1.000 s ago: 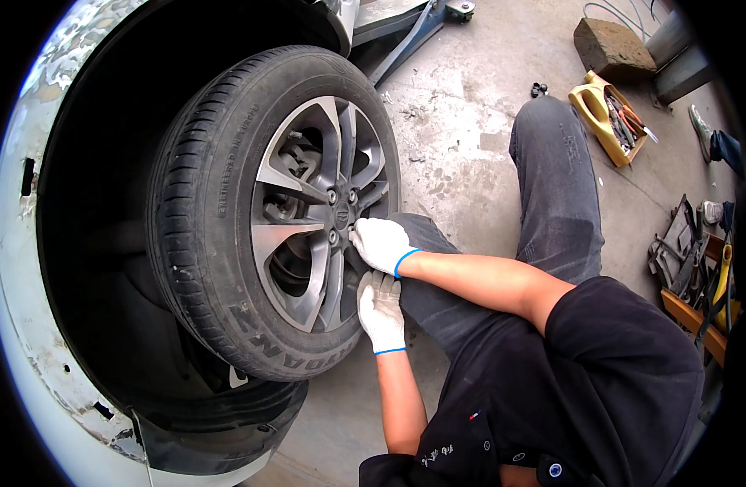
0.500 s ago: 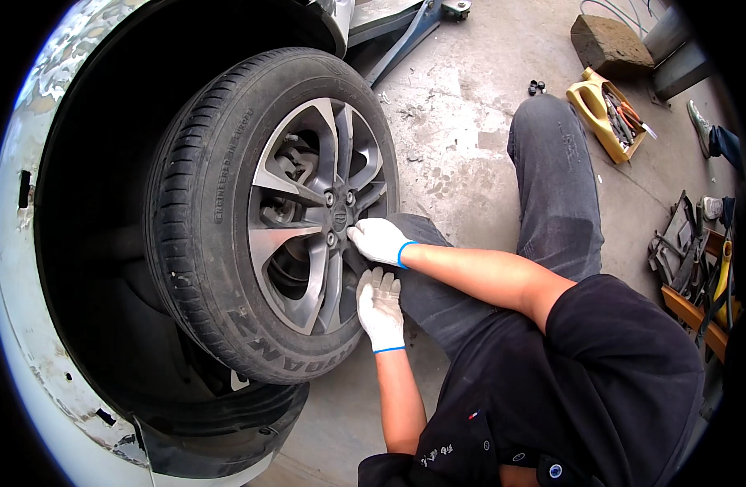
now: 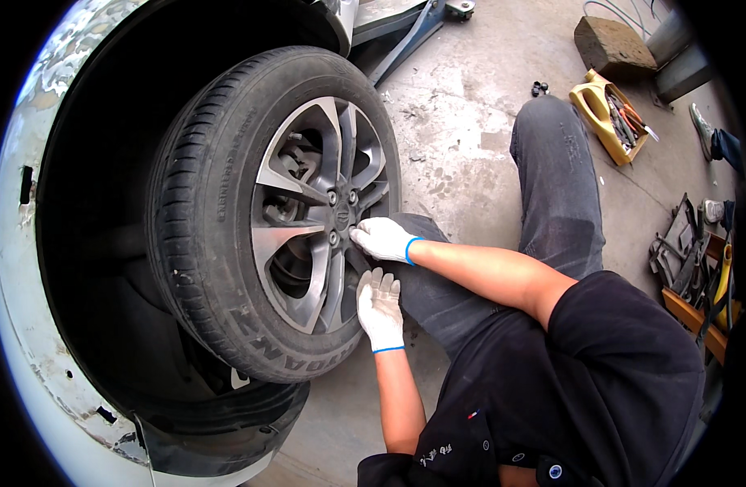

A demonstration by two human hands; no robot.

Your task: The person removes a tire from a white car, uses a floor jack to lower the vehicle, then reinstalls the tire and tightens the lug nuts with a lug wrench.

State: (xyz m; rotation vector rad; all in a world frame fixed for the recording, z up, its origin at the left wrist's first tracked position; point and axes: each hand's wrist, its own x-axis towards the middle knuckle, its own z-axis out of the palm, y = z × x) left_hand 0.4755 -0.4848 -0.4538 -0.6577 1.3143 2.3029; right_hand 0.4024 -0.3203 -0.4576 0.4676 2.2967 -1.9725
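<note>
A car wheel (image 3: 308,211) with a grey spoked alloy rim and a black tyre (image 3: 198,211) sits in the wheel arch of a white car. My right hand (image 3: 381,238), in a white glove, has its fingertips pinched at the wheel hub, at a lug nut (image 3: 355,234) near the centre. What the fingers grip is too small to make out. My left hand (image 3: 379,307), also gloved, lies flat with fingers spread against the lower right edge of the rim and tyre.
I sit on a concrete floor (image 3: 462,114) with my legs (image 3: 556,174) in dark trousers beside the wheel. A floor jack (image 3: 405,32) reaches under the car at the top. A yellow tool tray (image 3: 608,114) and a rack of tools (image 3: 694,260) lie to the right.
My right hand has stayed at the hub with slight finger movement. My left hand has shifted a little higher against the rim.
</note>
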